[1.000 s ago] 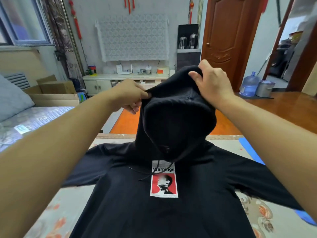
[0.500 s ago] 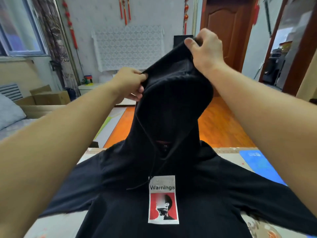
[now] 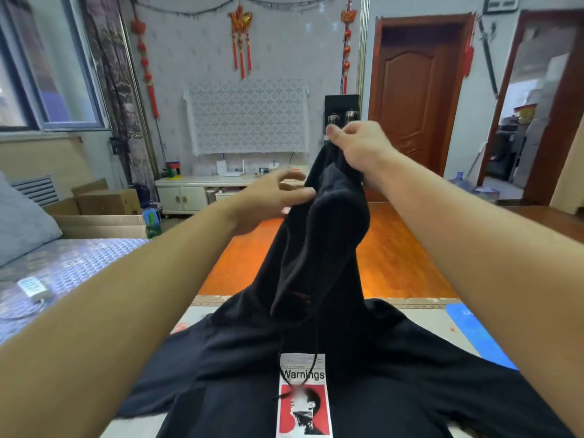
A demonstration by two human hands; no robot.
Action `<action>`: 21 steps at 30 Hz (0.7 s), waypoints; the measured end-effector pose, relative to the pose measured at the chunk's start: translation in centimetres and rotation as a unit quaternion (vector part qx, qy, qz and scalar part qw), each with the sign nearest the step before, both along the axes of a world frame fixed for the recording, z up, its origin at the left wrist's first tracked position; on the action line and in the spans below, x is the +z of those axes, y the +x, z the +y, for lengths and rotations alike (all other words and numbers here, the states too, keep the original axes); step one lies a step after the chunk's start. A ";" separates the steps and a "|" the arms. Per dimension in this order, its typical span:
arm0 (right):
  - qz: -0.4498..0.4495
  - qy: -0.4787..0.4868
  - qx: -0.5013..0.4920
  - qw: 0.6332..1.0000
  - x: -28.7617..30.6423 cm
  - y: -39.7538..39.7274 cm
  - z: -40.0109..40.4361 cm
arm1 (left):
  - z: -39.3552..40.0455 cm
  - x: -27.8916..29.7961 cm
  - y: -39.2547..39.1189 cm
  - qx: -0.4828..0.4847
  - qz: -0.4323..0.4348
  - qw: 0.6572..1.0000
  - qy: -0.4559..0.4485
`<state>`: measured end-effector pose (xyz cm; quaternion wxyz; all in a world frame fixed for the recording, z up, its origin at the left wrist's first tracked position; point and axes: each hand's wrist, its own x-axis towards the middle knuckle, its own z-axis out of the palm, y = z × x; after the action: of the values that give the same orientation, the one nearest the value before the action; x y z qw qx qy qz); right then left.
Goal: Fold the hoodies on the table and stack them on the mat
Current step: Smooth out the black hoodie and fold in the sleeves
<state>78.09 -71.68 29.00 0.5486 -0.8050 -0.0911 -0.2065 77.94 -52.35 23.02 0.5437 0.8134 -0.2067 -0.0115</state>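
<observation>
Lifting the hood of the black hoodie (image 3: 316, 358) is the step I am in now: its body and both sleeves lie flat across the table (image 3: 420, 314) in the lower half of the frame, front side up with the white and red print tag (image 3: 304, 396) and the drawstring near the bottom centre, while the hood stands up in the middle of the frame, stretched toward the upper right. My right hand (image 3: 357, 147), right of centre and above it, pinches the top edge of the hood between thumb and curled fingers and carries its weight. My left hand (image 3: 271, 197), just left of the hood at mid height, has the fingers spread and relaxed; the fingertips are at the hood's edge, but whether they touch the cloth I cannot tell because of blur, and it holds nothing that I can see. I judge that the folding itself is only at the beginning, since no sleeve is yet turned in. The next move, I think, asks me to lay the hood down flat and smooth onto the body, with the left hand helping to press the cloth so that no crease stays, and then to bring the sleeves inward. A blue mat (image 3: 477, 336) shows at the right edge of the table, partly under the right sleeve; this is probably where the folded piece must go. Behind are the orange wooden floor (image 3: 395, 254), a low white cabinet (image 3: 189, 191) and cardboard boxes (image 3: 104, 210) at the left.
</observation>
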 end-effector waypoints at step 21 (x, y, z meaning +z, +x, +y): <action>0.186 -0.173 0.130 0.958 -16.9 -6.6 -0.7 | 1.3 -1.2 -3.1 0.025 -0.003 0.999 -0.038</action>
<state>71.45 -72.35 12.11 0.4305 -0.8929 -0.1260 0.0388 74.84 -51.00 21.85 0.5734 0.7973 -0.1880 0.0123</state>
